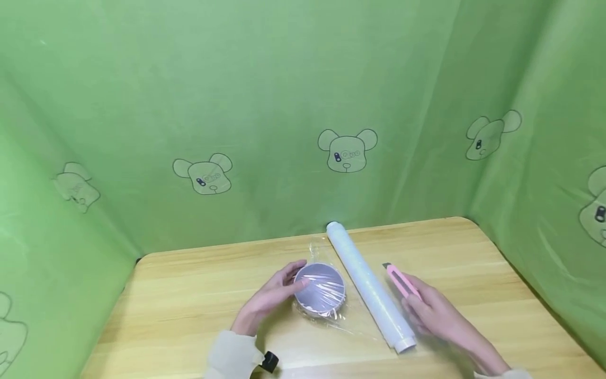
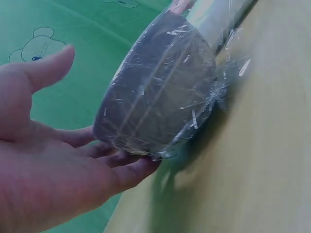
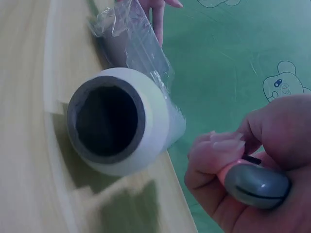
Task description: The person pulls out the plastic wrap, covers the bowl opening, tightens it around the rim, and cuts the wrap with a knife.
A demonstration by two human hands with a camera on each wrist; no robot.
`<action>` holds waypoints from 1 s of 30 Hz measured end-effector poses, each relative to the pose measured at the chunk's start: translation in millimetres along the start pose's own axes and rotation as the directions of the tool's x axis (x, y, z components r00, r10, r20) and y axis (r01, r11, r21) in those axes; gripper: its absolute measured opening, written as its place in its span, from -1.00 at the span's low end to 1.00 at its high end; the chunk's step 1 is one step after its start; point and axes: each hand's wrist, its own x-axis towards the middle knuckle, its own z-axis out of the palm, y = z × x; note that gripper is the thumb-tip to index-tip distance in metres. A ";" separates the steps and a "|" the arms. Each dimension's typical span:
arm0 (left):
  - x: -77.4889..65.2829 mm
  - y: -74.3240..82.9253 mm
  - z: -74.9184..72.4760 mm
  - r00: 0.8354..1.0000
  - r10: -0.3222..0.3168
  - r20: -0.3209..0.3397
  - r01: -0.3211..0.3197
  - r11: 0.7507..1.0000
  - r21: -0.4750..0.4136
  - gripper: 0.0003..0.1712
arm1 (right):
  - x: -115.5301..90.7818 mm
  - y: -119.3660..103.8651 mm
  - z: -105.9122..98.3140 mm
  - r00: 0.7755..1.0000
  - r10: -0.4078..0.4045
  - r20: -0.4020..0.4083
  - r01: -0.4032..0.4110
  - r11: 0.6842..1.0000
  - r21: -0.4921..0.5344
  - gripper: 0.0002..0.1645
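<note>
A grey bowl point(image 1: 320, 288) covered with clear plastic wrap sits at the middle of the table, its film creased over the opening and gathered around the sides. My left hand point(image 1: 275, 295) is at the bowl's left, its loosely extended fingers touching the wrapped wall point(image 2: 155, 92). The left thumb stands apart from the wall in the left wrist view. In my right hand point(image 1: 433, 310) I grip a pink utility knife point(image 1: 401, 281), its blade tip pointing up and left. Between the bowl and the knife lies a long roll of plastic wrap point(image 1: 371, 284).
Loose film point(image 1: 355, 321) spreads on the wooden table point(image 1: 189, 284) between bowl and roll. The roll's hollow core end point(image 3: 107, 121) faces the right wrist camera. Green curtains point(image 1: 265, 105) with bear-face prints hang behind and on both sides.
</note>
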 end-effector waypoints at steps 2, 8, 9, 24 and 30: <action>-1.0 -2.4 0.9 1.000 0.004 0.010 -0.003 1.000 -0.024 -0.07 | 2.9 0.2 2.1 1.000 0.002 0.005 -0.002 1.000 0.031 -0.27; -2.7 -6.6 0.9 0.998 0.041 0.053 -0.039 0.999 -0.034 0.22 | 10.9 3.6 3.0 0.999 -0.033 0.037 0.028 0.992 0.125 -0.14; -3.1 -7.0 0.6 0.997 0.046 0.061 -0.044 0.998 -0.037 0.26 | 12.4 5.1 1.9 0.998 -0.037 0.044 0.030 0.989 0.148 -0.11; -2.4 -14.3 12.2 0.996 0.092 -0.011 -0.090 0.989 0.120 0.43 | 22.3 28.8 -21.0 0.999 -0.006 0.043 -0.005 0.968 0.251 -0.02; -1.4 -16.5 16.2 0.995 0.092 -0.035 -0.087 0.987 0.134 0.43 | 25.0 37.5 -17.3 0.989 0.148 -0.005 -0.147 0.983 0.107 -0.03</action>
